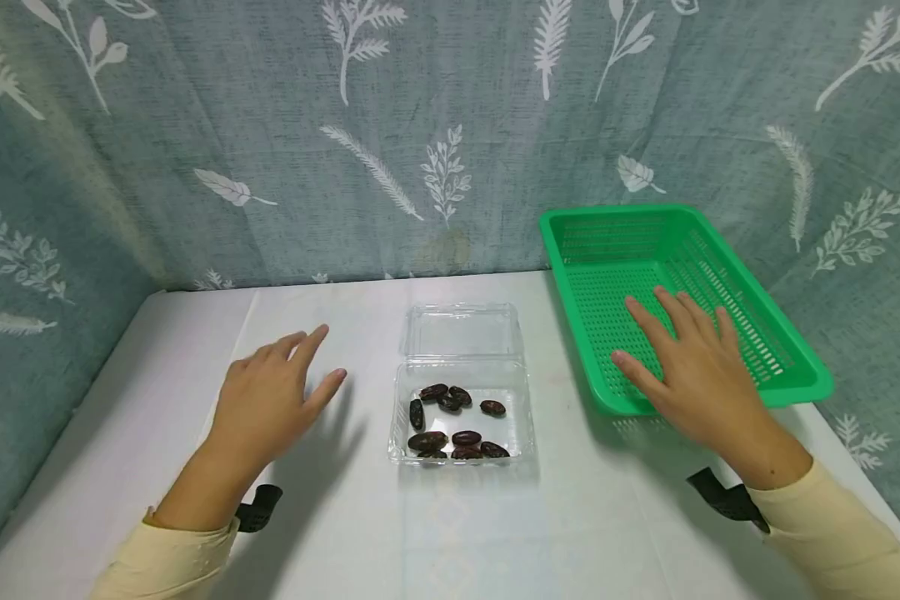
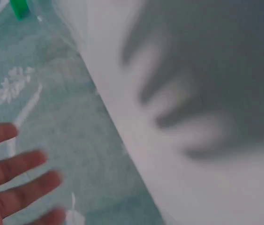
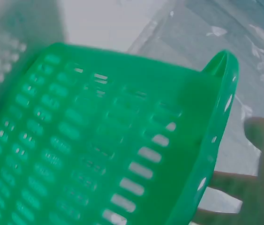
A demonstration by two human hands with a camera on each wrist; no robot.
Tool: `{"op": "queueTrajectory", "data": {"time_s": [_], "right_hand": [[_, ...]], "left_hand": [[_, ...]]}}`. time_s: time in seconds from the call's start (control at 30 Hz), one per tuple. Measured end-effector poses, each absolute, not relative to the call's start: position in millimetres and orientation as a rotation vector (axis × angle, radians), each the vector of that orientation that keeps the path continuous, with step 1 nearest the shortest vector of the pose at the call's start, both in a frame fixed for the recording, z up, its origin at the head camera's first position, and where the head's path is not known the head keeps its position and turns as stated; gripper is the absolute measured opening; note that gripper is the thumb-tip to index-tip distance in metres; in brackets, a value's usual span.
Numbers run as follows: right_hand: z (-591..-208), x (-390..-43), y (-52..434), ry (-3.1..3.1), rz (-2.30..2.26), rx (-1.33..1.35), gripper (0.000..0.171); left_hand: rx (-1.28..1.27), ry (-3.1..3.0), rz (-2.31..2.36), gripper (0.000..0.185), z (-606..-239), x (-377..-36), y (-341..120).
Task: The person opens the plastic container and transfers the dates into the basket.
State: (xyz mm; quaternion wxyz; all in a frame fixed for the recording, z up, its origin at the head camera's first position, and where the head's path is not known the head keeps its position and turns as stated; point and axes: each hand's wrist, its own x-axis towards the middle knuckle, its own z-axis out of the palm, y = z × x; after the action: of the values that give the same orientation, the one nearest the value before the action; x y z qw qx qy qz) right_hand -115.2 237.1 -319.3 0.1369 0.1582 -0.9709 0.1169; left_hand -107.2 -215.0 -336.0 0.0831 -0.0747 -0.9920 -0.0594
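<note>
A clear plastic clamshell box (image 1: 512, 427) lies in the middle of the table, its lid (image 1: 461, 333) folded back. Several dark brown dates (image 1: 427, 441) are scattered inside it. Left of the box, my left hand (image 1: 266, 408) hovers above the table with fingers spread and nothing held; its fingers also show in the left wrist view. To the right sits a green perforated plastic basket (image 1: 607, 283), no contents visible. My right hand (image 1: 701, 383) is over the basket's near right part, fingers extended. Whether it touches the basket's rim (image 3: 218, 122) I cannot tell.
White cloth (image 1: 465, 533) covers the table. A grey-green curtain (image 1: 270, 142) with white leaf prints stands along the back and both sides, close behind the basket. Black straps (image 1: 258, 508) sit at the wrists.
</note>
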Motion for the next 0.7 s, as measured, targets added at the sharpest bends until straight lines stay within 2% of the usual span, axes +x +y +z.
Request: {"op": "queueTrajectory", "data": {"time_s": [0.13, 0.27, 0.43, 0.6, 0.7], "right_hand": [[-320.8, -111.9, 225.7, -2.517, 0.578, 0.557, 0.046], [-321.0, -107.8, 207.5, -2.216, 0.818, 0.649, 0.027], [-319.5, -102.1, 186.7, -2.011, 0.965, 0.727, 0.033], [-313.3, -95.0, 168.5, -1.975, 1.253, 0.827, 0.016], [-309.7, -93.1, 156.6, -2.016, 1.564, 0.849, 0.020]], "left_hand": [[-0.255, -3.005, -0.457, 0.044, -341.6, -110.7, -199.7], [-0.253, -3.041, -0.720, 0.037, -354.0, -118.1, -186.0], [-0.260, -3.097, -0.983, 0.036, -369.4, -125.5, -176.7], [-0.260, -3.123, -1.292, 0.041, -379.7, -127.4, -175.5], [-0.256, -3.098, -1.486, 0.042, -383.9, -127.3, -175.9]]}}
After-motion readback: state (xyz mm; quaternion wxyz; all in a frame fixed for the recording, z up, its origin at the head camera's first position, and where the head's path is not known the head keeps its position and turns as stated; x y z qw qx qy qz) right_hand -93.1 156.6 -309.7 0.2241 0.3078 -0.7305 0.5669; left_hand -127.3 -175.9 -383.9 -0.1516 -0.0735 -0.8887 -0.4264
